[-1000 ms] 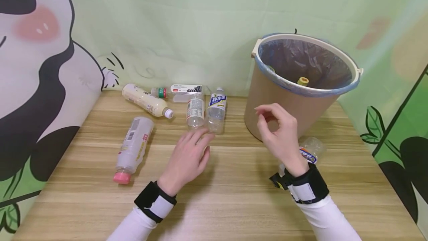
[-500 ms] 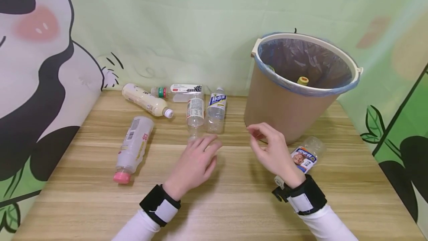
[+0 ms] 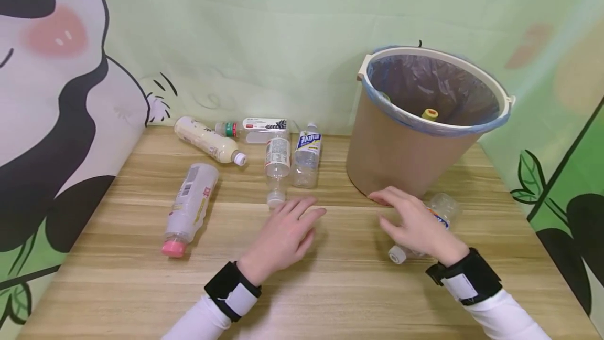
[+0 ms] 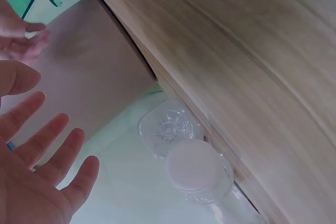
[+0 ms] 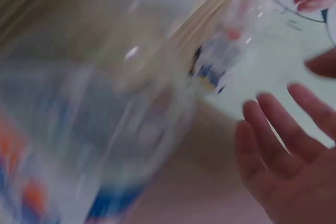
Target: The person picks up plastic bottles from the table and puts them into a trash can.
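In the head view my left hand (image 3: pixel 283 237) is held over the table, fingers loosely extended. Just beyond its fingertips lies a clear plastic bottle (image 3: pixel 277 169) with a white cap. Beside that is another clear bottle (image 3: pixel 306 164) with a blue and yellow label. My right hand (image 3: pixel 415 224) hovers above a clear bottle (image 3: pixel 445 208) lying near the bin, partly hiding it; the fingers are bent a little and grip nothing. That bottle (image 5: pixel 105 114) looms blurred in the right wrist view, apart from the spread fingers. The left wrist view shows my left palm (image 4: pixel 37 182) bare.
A brown bin (image 3: pixel 396 146) with a blue liner stands at the back right, a yellow-capped bottle (image 3: pixel 430 114) inside. At left lie a pink-capped bottle (image 3: pixel 191 203) and a cream bottle (image 3: pixel 207 140). A green-capped bottle (image 3: pixel 264 130) lies by the back wall.
My right hand has come down from in front of the bin to above the bottle on the right, its fingers opening wider. My left hand has shifted slightly right, uncovering the white-capped bottle.
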Demonstrator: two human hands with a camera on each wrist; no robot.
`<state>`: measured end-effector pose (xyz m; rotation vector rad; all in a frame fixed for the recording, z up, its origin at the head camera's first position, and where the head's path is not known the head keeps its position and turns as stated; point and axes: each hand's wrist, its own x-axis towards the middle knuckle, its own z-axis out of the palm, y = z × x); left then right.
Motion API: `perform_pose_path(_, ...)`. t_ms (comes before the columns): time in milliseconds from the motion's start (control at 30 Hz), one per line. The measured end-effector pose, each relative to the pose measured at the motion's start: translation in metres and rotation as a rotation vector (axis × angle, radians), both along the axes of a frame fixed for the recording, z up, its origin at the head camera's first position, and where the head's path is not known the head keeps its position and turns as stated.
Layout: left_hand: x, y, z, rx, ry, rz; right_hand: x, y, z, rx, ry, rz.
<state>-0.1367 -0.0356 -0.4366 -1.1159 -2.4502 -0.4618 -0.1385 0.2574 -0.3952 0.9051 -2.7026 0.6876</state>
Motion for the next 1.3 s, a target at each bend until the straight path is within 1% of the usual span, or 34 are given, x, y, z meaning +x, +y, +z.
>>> perform_pose_path(100, 0.0, -0.001, -0.001, 0.0, -0.001, -0.001, 0.0, 0.016, 0.001, 0.111, -0.037, 0.008)
perform_pose_path(167, 0.0, -0.001, -0.001, 0.0, -0.005, -0.003, 0.0, 0.027, 0.002, 0.156, -0.062, 0.01)
perform_pose_path(467, 0.0, -0.002, -0.002, -0.002, -0.004, -0.009, -0.002, 0.066, 0.004, 0.284, -0.084, 0.049)
perform_pose_path(567, -0.001, -0.003, -0.003, -0.003, -0.002, -0.011, -0.001, 0.073, 0.003, 0.323, -0.127, 0.046)
perform_pose_path(700, -0.001, -0.005, -0.004, -0.006, -0.008, -0.005, 0.001, 0.077, 0.002, 0.388, -0.202, 0.028)
perform_pose_path(800, 0.0, -0.005, -0.004, -0.008, -0.008, -0.001, 0.0, 0.079, 0.0, 0.458, -0.227, 0.018)
perform_pose_path(867, -0.001, -0.005, -0.004, -0.005, -0.005, -0.005, 0.0, 0.08, -0.002, 0.493, -0.227, 0.014)
perform_pose_path(967, 0.0, -0.005, -0.004, -0.001, -0.002, -0.008, 0.0, 0.082, -0.004, 0.524, -0.194, 0.009)
perform_pose_path(1133, -0.001, -0.006, -0.003, -0.004, -0.008, -0.007, 0.002, 0.079, -0.006, 0.529, -0.144, 0.005)
perform_pose_path(1300, 0.0, -0.006, -0.003, -0.014, -0.007, -0.001, 0.003, 0.066, -0.007, 0.504, -0.158, 0.017)
